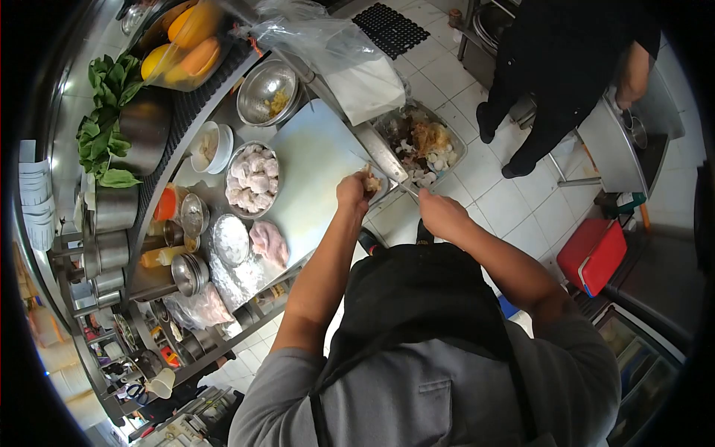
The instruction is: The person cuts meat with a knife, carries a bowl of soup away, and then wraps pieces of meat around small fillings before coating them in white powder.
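Note:
My right hand [444, 214] is closed around the handle of a cleaver [381, 155]. Its broad blade points away from me, between the white cutting board [316, 145] and a bin of food scraps [458, 144]. Near the board's right corner, my left hand [351, 192] has its fingers closed on a small pale-brown piece of food [374, 182], whose kind I cannot tell. A metal bowl of pale raw meat chunks [253, 179] stands left of the board. Closer to me, a pink slab of raw meat [269, 242] lies at the board's edge.
White powder fills a bowl [231, 240] and dusts the counter around it. Farther up sits a metal bowl with yellow bits [268, 93]. Leafy greens [104, 123] and orange fruit [195, 45] occupy the shelf. Another person [558, 67] stands at the upper right, beyond the bin.

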The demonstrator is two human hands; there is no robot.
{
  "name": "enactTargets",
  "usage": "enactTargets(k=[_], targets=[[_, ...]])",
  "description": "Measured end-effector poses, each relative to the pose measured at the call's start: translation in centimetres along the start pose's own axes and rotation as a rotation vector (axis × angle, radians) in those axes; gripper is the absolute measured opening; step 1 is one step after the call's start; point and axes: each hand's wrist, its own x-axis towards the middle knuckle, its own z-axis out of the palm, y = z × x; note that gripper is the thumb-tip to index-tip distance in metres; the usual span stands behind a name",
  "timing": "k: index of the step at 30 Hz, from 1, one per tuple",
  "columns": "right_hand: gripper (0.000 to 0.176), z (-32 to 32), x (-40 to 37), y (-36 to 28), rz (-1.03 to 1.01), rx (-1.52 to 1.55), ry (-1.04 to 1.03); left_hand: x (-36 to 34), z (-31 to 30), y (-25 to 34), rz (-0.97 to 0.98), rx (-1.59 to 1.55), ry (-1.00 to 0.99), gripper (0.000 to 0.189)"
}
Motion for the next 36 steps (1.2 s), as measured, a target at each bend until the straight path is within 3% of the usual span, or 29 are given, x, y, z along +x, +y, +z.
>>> enactTargets(k=[6,11,14,17,20,23,24,28,32,36], targets=[[0.021,0.8,2.1,-0.1,-0.027,-0.006,0.045,-1.0,-0.9,0.2,0.097,-0.112,0.027,0.023],[0.023,0.0,-0.4,1.7,-0.06,0.008,0.065,-2.6,-5.0,4.1,0.196,-0.197,0.048,0.026],[0.025,0.7,-0.7,5.7,0.117,-0.029,0.166,-5.4,-6.5,6.0,0.168,-0.197,-0.1,0.026],[0.026,-1.0,-1.7,7.8,0.206,-0.056,0.232,-7.9,-5.5,7.0,0.19,0.089,-0.207,0.028],[0.027,-2.6,-2.6,7.9,0.203,-0.085,0.221,-7.5,-3.5,7.5,0.334,0.699,-0.328,0.027],[0.027,-3.1,-3.3,7.8,0.217,-0.093,0.243,-6.5,-1.6,8.4,1.043,1.652,-0.319,0.026],[0.027,-2.9,-3.4,7.9,0.223,-0.08,0.263,-7.7,-0.5,8.7,1.073,1.669,-0.188,0.026],[0.027,-1.6,-3.3,9.0,0.247,-0.03,0.327,-8.2,1.6,11.2,1.172,1.651,-0.178,0.032],[0.029,-0.1,-4.4,9.4,0.184,0.084,0.373,-7.2,1.6,13.4,1.05,1.556,-0.189,0.039],[0.03,1.0,-5.9,9.4,0.093,0.198,0.351,-8.6,1.5,15.1,0.97,1.47,-0.27,0.03]])
